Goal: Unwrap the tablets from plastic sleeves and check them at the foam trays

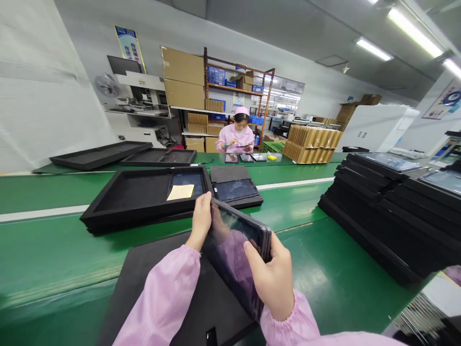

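Both of my hands grip a dark, glossy tablet (234,245), tilted in front of me, its screen reflecting a pink sleeve. My left hand (201,216) is closed on its upper left edge. On its right edge my right hand (275,274) is closed, the thumb lying over the screen. Beneath it lies a flat black foam pad (154,274). Just beyond stands a black foam tray (118,204) with a yellow sticker sheet (181,191) resting on a screen inside. Beside that tray, another tablet (236,190) lies in a smaller black foam holder (226,174).
Black foam trays (378,211) are stacked high on the right, screens on top. More black trays (101,154) lie at the far left of the green table (306,259). Across it a co-worker (236,137) in pink handles a flat device. Cardboard dividers (313,143) stand at the back.
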Motion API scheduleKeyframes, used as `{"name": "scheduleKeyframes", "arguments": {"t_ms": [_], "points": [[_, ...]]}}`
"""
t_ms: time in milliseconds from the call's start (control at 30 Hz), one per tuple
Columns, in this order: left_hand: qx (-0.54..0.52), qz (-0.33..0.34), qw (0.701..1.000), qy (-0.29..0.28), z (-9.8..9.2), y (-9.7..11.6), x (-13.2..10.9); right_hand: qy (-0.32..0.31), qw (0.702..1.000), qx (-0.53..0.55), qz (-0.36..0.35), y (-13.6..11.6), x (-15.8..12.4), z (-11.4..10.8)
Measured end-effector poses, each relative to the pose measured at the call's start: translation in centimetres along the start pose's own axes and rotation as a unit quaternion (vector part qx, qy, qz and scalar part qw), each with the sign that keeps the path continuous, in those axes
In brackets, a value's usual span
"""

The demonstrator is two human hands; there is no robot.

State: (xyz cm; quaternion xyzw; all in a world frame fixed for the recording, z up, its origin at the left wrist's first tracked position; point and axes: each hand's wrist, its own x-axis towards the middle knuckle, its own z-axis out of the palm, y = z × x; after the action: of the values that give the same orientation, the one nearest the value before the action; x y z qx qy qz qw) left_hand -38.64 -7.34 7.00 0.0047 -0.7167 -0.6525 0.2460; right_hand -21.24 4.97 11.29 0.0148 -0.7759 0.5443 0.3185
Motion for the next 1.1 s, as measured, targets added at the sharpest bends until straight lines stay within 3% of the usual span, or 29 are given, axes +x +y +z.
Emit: {"name": "scheduleKeyframes", "arguments": {"t_ms": [133,367,700,1100], "points": [[-0.021,-0.122,0.989,-0.082,-0.1,-0.1,0.4,-0.033,0.998,0.041,0.040,-0.6,-0.3,0.0],[-0.052,-0.212,0.972,-0.086,0.1,0.6,0.5,-0.122,0.974,0.159,0.110,-1.3,-0.2,0.0],[-0.057,-0.251,0.964,-0.064,0.1,0.5,0.6,-0.206,0.955,0.204,0.066,-0.9,0.2,-1.6],[-0.048,-0.248,0.966,-0.053,0.3,0.9,0.4,-0.187,0.967,0.154,0.077,-0.7,0.4,-1.5]]}}
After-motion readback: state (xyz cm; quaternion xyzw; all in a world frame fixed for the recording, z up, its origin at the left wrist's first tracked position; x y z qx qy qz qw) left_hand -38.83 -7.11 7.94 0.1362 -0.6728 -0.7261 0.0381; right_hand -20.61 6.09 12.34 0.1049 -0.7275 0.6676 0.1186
